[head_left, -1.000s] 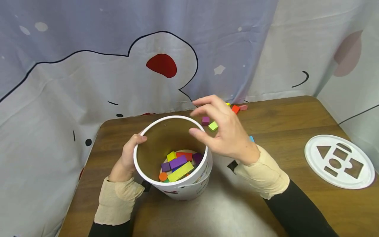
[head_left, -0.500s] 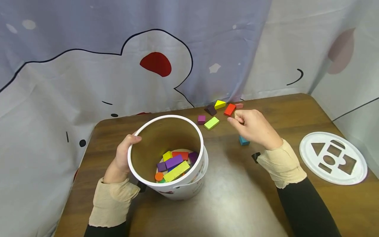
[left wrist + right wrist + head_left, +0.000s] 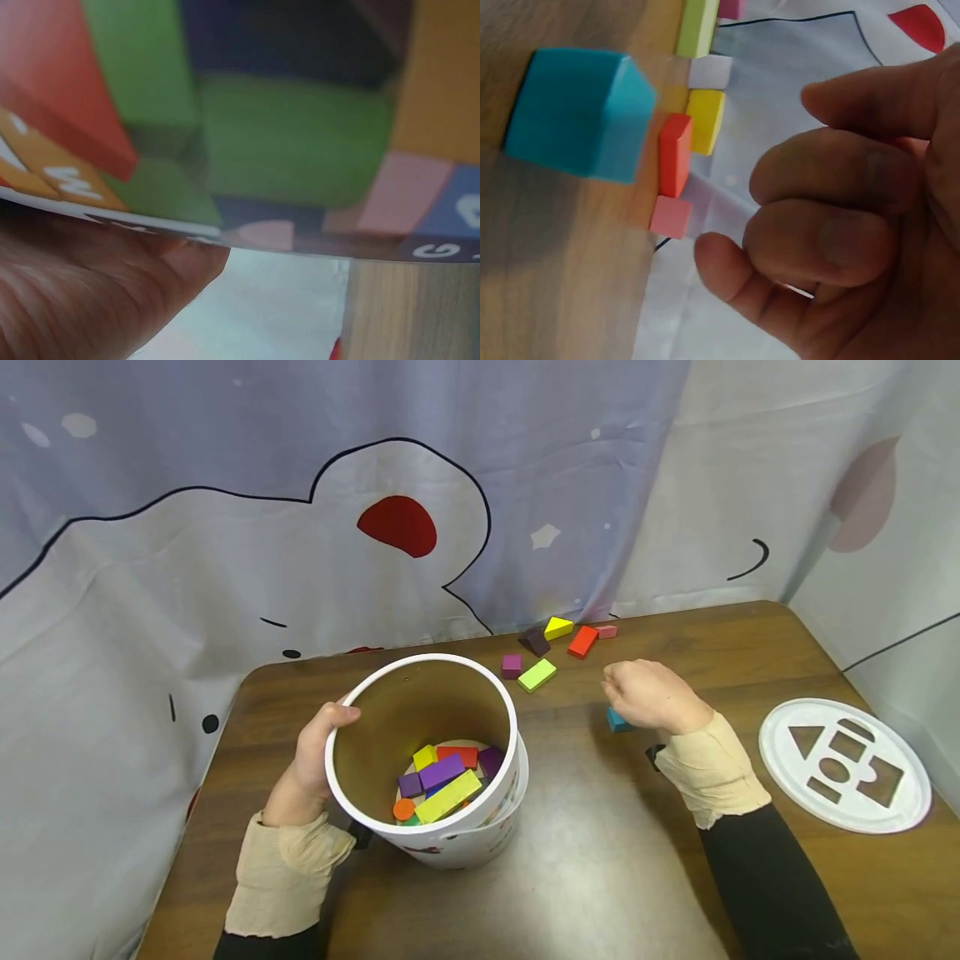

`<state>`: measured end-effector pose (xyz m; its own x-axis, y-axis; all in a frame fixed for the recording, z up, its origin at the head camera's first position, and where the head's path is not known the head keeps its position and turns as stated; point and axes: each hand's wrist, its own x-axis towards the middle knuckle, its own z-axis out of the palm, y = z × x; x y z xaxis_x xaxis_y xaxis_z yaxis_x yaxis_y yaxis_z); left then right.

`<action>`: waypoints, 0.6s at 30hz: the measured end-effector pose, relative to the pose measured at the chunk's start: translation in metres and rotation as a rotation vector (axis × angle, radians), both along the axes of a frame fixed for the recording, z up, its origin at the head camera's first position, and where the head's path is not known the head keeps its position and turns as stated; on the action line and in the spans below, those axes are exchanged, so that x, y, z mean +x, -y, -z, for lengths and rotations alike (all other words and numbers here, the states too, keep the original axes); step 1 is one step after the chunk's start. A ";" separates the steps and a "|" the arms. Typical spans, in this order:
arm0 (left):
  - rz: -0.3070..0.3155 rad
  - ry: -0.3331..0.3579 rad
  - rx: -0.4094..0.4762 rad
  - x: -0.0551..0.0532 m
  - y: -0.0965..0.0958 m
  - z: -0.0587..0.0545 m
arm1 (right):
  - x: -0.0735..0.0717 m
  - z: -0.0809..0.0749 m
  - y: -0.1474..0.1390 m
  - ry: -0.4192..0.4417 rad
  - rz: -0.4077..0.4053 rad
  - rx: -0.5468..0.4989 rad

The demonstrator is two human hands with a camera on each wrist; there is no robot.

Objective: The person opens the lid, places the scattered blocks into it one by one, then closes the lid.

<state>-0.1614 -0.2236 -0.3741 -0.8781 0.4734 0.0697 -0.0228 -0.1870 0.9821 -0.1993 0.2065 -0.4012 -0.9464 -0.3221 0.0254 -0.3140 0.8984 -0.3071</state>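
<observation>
My left hand (image 3: 313,756) grips the rim of a white bucket (image 3: 480,852), thumb over the edge, and the bucket leans toward me. Inside lie several wooden blocks, among them a long yellow block (image 3: 448,797) and a purple block (image 3: 441,771). The left wrist view shows the bucket's printed side (image 3: 300,142) close above that hand. Over the table to the right hovers my right hand (image 3: 651,695), its fingers curled with nothing between them. A blue block (image 3: 617,720) sits below it, partly covered in the head view; the right wrist view shows this block (image 3: 574,112) apart from the fingers.
Beyond the bucket lie a lime block (image 3: 537,676), a magenta block (image 3: 512,666), a dark triangular block (image 3: 535,642), a yellow triangular block (image 3: 558,627), a red block (image 3: 582,642) and a pink block (image 3: 607,632). A white lid with shaped holes (image 3: 795,781) lies at right. A curtain (image 3: 300,560) hangs behind.
My right hand has moved from above the bucket's rim to the right, over the blue block, and its fingers have curled. The left hand still holds the bucket.
</observation>
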 end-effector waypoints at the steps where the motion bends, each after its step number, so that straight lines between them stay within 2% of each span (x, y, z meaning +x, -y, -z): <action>1: -0.002 -0.001 -0.003 0.000 0.000 0.000 | -0.001 0.002 0.000 0.006 0.008 -0.001; 8: -0.006 -0.003 -0.022 0.001 0.000 0.000 | -0.003 0.010 0.001 -0.026 0.067 -0.005; 15: 0.000 -0.002 -0.008 0.000 0.000 0.000 | 0.000 0.012 0.000 0.128 0.072 0.064; 18: -0.003 -0.003 -0.005 0.000 0.000 0.000 | -0.001 0.015 0.000 0.157 0.062 0.087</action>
<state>-0.1612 -0.2238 -0.3742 -0.8795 0.4708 0.0700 -0.0190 -0.1817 0.9832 -0.2000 0.2063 -0.4158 -0.9547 -0.2575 -0.1493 -0.2114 0.9397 -0.2687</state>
